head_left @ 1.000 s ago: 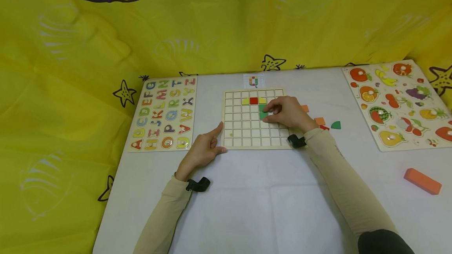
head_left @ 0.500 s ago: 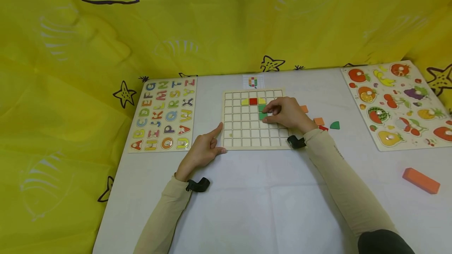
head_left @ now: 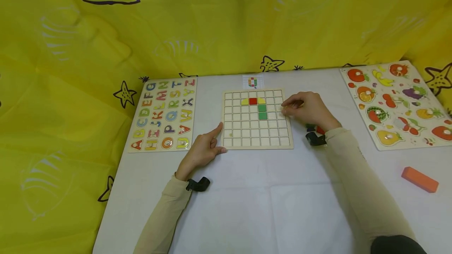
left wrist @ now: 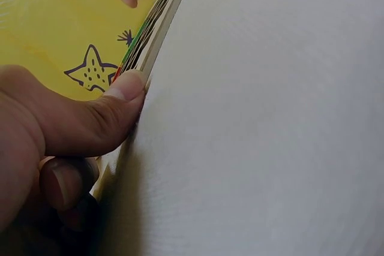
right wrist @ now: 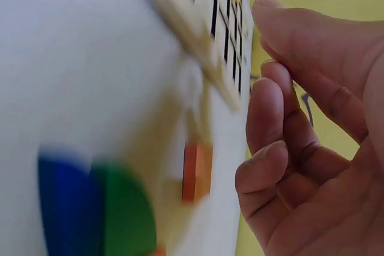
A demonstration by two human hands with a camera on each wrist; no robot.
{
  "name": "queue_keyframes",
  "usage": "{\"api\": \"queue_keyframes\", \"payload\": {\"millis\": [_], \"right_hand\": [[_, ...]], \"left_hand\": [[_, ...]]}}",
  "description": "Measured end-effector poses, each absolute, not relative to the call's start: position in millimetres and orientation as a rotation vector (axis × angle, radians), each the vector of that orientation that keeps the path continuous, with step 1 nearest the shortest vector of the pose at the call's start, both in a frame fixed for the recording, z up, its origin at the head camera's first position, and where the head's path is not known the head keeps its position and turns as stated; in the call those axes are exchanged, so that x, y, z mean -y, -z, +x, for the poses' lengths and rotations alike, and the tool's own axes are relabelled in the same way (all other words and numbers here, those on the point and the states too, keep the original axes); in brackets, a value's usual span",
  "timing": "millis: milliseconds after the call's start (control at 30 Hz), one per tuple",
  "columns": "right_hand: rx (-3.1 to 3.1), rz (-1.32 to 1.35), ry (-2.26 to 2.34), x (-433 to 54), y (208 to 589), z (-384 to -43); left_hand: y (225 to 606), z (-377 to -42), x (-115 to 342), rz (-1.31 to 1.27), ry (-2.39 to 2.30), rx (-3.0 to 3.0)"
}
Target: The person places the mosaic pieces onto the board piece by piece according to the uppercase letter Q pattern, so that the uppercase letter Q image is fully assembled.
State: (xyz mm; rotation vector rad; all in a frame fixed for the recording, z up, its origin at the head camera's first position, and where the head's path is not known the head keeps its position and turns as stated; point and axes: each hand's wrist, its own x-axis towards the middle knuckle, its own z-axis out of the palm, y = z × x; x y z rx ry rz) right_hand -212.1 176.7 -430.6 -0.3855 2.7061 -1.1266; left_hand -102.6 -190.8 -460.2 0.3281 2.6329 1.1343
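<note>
A wooden grid board [head_left: 247, 130] lies flat on the table. Set in its cells are a red square [head_left: 253, 101], yellow quarter-round pieces [head_left: 245, 102] on either side of it, and two green squares [head_left: 262, 111] in a column. My left hand [head_left: 201, 150] steadies the board's lower left corner, index finger straight along the side and thumb against the front edge. In the left wrist view that thumb [left wrist: 99, 115] presses the board's rim. Over the right edge hovers my right hand [head_left: 310, 109], fingers loosely bent, thumb apart from them in the right wrist view, nothing between.
Beneath the right hand lie an orange piece [right wrist: 197, 172], a green quarter-round piece [right wrist: 126, 208] and a blue piece [right wrist: 66, 202]. A pattern card [head_left: 252, 82] sits behind the board. Alphabet board [head_left: 163, 115] at left, fruit board [head_left: 399, 103] and orange bar [head_left: 420, 179] at right.
My right hand has left the green squares and moved right to the board's edge, now covering most of the loose pieces. The left hand stays put.
</note>
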Motion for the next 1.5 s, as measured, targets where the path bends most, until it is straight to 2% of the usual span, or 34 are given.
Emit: {"api": "queue_keyframes", "payload": {"millis": [533, 1200, 1500], "right_hand": [[-2.706, -0.239, 0.929, -216, 436, -206], [-2.738, -0.324, 0.975, -212, 441, -205], [-2.719, -0.249, 1.071, -195, 438, -205]], "left_hand": [[460, -103, 192, 0.332, -1.138, -2.623], [463, -102, 192, 0.333, -1.146, -2.628], [461, -102, 191, 0.322, -1.154, -2.63]]}}
